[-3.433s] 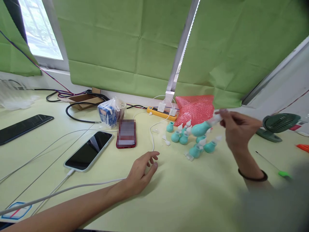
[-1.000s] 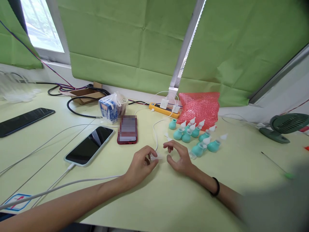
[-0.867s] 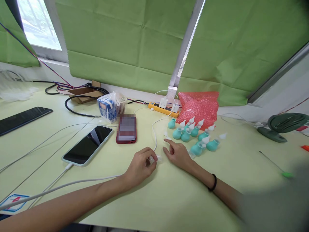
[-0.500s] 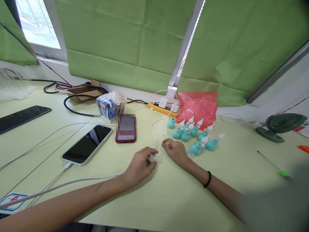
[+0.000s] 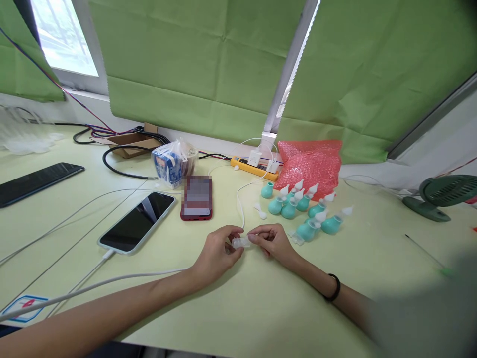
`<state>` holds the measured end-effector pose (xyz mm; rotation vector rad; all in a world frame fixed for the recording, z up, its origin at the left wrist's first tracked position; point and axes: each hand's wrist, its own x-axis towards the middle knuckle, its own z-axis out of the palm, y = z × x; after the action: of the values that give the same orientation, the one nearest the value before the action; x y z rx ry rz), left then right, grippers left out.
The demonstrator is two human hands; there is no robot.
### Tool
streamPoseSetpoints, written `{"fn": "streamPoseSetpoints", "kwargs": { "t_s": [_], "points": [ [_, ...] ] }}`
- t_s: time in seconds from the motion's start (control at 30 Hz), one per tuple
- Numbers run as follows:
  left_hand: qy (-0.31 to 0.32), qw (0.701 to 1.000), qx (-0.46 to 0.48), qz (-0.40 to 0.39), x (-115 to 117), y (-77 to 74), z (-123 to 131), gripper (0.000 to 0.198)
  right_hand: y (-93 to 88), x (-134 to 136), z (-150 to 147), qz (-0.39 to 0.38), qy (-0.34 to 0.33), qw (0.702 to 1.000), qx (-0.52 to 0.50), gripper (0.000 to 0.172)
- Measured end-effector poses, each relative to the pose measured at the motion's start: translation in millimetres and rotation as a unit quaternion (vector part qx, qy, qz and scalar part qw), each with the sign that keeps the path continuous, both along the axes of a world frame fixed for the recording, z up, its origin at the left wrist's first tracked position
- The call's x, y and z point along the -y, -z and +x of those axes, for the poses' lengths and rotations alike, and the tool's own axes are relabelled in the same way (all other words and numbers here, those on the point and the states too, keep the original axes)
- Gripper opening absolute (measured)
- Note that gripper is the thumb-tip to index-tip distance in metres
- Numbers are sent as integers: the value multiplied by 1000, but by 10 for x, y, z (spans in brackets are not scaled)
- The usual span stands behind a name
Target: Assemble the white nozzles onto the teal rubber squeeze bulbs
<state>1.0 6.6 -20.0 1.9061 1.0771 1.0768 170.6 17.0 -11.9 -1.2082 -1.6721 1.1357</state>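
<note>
My left hand [image 5: 219, 251] is closed on a small clear plastic connector [image 5: 240, 242], thumb below and fingers above. My right hand [image 5: 274, 239] meets the connector's right end in a pinch. Whatever lies between its fingertips is too small to make out. Beyond my right hand stand several teal rubber bulbs with white tips, nasal aspirators by their look, such as this one [image 5: 307, 230]. One teal bulb [image 5: 267, 190] has no tip. Loose white tips [image 5: 260, 211] lie just past my right fingers, and clear plastic pieces [image 5: 296, 237] lie beside the nearest bulb.
A red phone [image 5: 197, 198], a white-cased phone [image 5: 137, 222] and a black phone [image 5: 40, 183] lie leftward. Behind are a bagged tissue pack [image 5: 169, 164], a yellow power strip [image 5: 254, 168] and a red bubble-wrap bag [image 5: 309, 166]. A green fan [image 5: 441, 194] stands right. White cables cross the table.
My right hand has come left and toward me from the loose white tips to the clear connector. My left hand keeps holding the connector in nearly the same spot.
</note>
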Motion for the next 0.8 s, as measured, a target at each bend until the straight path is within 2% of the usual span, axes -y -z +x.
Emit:
{"fn": "streamPoseSetpoints", "kwargs": {
  "t_s": [0.43, 0.6, 0.8],
  "points": [
    [32, 999, -30, 19, 13, -44, -9, 18, -6, 48, -41, -10, 3, 1000, -3, 27],
    [19, 999, -38, 8, 12, -41, 1, 13, 0, 58, -63, -4, 8, 999, -36, 18],
    [7, 999, -39, 9, -3, -38, -2, 12, 37, 26, -31, -28, 16, 997, -69, 19]
  ]
}}
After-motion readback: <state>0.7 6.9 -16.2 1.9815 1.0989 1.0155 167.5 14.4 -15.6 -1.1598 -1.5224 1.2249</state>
